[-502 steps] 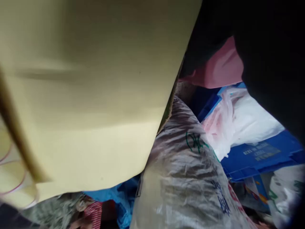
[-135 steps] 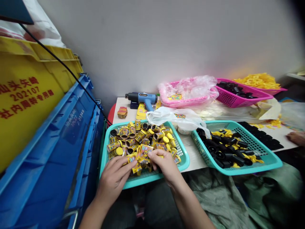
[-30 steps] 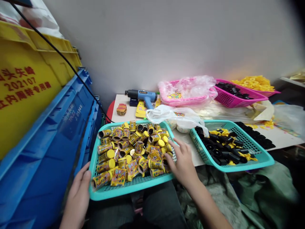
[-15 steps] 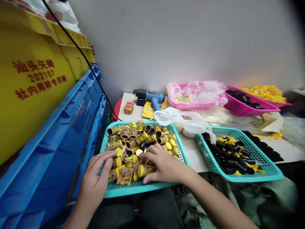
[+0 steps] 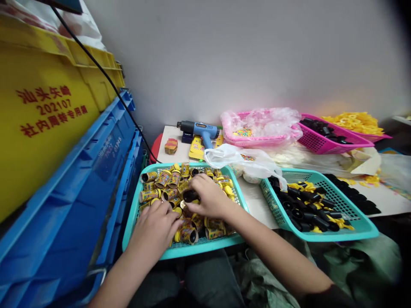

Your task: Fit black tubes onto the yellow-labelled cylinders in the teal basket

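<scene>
1. As I look down through the head camera, I find the right hand (image 5: 207, 196) over the middle of the near teal basket (image 5: 199, 251), its thumb and fingers closed around a black cylinder (image 5: 191, 196).
2. I see the left hand (image 5: 156, 229) low over the same basket, palm down, fingers bent onto the yellow-labelled tubes (image 5: 163, 178); I cannot tell whether they grip one, since the back of the hand hides the tips.
3. Those tubes lie jumbled inside the near teal basket, some on their sides with open ends showing, on both sides of the hands.
4. To the right on my screen, a second teal basket (image 5: 340, 236) holds black tubes (image 5: 321, 222) mixed with yellow parts (image 5: 306, 187); a white plastic bag (image 5: 247, 161) lies between the baskets, overlapping this one's corner.
5. Behind, on the table (image 5: 260, 201), I make out a blue heat gun (image 5: 205, 129), a pink basket (image 5: 261, 140) under clear plastic and a magenta basket (image 5: 334, 146) of black pieces.
6. At far left, I have a yellow crate (image 5: 41, 149) above blue crates (image 5: 73, 205), with a black cable (image 5: 104, 75) slanting across them.
</scene>
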`<act>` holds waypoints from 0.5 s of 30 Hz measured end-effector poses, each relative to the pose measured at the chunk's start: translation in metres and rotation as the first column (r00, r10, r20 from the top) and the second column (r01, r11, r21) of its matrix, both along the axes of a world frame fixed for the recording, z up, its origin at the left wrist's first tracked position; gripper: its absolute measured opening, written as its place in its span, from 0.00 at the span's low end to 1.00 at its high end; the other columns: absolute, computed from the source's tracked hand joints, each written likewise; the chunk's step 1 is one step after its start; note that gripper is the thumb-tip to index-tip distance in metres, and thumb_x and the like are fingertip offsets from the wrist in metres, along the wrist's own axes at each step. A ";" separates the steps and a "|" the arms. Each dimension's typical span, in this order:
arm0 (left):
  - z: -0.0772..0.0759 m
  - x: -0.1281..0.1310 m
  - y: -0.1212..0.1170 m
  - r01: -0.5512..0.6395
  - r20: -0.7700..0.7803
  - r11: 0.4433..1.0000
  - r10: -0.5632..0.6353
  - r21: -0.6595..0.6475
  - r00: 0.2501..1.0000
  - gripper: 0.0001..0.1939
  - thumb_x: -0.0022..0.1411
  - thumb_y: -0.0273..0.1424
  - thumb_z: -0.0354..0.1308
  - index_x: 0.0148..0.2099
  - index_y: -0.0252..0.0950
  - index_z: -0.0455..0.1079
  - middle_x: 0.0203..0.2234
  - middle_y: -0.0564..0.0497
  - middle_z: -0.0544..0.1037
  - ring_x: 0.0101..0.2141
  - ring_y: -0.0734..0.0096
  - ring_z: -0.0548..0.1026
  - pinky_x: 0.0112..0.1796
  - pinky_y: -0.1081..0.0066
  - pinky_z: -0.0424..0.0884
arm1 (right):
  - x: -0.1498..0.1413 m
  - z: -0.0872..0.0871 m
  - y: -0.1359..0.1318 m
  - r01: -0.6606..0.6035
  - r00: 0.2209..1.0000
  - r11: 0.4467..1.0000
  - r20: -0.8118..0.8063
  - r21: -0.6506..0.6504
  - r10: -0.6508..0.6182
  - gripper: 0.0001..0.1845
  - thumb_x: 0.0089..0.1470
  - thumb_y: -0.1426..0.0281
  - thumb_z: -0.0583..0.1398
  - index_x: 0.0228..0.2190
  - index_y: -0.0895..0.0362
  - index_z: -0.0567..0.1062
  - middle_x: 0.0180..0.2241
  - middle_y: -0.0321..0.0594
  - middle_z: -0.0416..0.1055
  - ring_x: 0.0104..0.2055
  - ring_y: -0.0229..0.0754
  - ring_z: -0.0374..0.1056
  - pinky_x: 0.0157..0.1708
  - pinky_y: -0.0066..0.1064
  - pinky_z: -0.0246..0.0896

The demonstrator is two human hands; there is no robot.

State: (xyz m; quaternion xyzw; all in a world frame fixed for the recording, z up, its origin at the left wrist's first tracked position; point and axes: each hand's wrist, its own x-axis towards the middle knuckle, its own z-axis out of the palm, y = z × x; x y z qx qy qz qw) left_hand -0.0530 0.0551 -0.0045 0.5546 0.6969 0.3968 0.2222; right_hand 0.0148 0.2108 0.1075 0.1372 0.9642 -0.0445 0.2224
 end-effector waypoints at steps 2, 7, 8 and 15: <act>0.009 0.002 0.003 0.058 -0.024 0.997 -0.059 -0.053 0.998 0.09 0.62 0.30 0.53 0.34 0.37 0.75 0.34 0.45 0.73 0.41 0.56 0.67 0.38 0.61 0.61 | 0.011 0.013 -0.007 0.284 0.933 0.935 -0.165 -0.212 -0.321 0.19 0.50 0.63 0.62 0.41 0.59 0.66 0.38 0.41 0.69 0.39 0.40 0.64 0.40 0.31 0.60; 0.013 0.013 0.015 0.091 -0.014 0.982 -0.094 -0.164 0.995 0.04 0.56 0.26 0.58 0.33 0.35 0.74 0.37 0.43 0.72 0.43 0.52 0.67 0.40 0.59 0.61 | 0.048 0.034 -0.023 0.500 0.619 0.704 -0.360 -0.505 -0.698 0.18 0.55 0.57 0.58 0.42 0.55 0.69 0.42 0.40 0.67 0.43 0.39 0.63 0.41 0.28 0.58; 0.010 0.014 0.016 0.089 0.024 0.985 -0.086 -0.147 0.996 0.05 0.57 0.26 0.57 0.31 0.35 0.74 0.36 0.44 0.73 0.42 0.53 0.67 0.40 0.59 0.61 | 0.057 0.036 -0.026 0.519 0.553 0.647 -0.358 -0.558 -0.752 0.18 0.57 0.56 0.56 0.44 0.54 0.68 0.42 0.39 0.66 0.41 0.38 0.63 0.39 0.27 0.58; 0.004 0.010 -0.001 -0.288 0.737 0.941 0.322 -0.179 0.594 0.15 0.52 0.44 0.58 0.27 0.37 0.72 0.25 0.49 0.74 0.30 0.64 0.69 0.33 0.67 0.64 | 0.099 0.037 -0.052 0.501 0.289 0.206 -0.062 -0.841 -0.955 0.16 0.55 0.57 0.58 0.40 0.56 0.69 0.36 0.38 0.65 0.30 0.33 0.60 0.30 0.25 0.56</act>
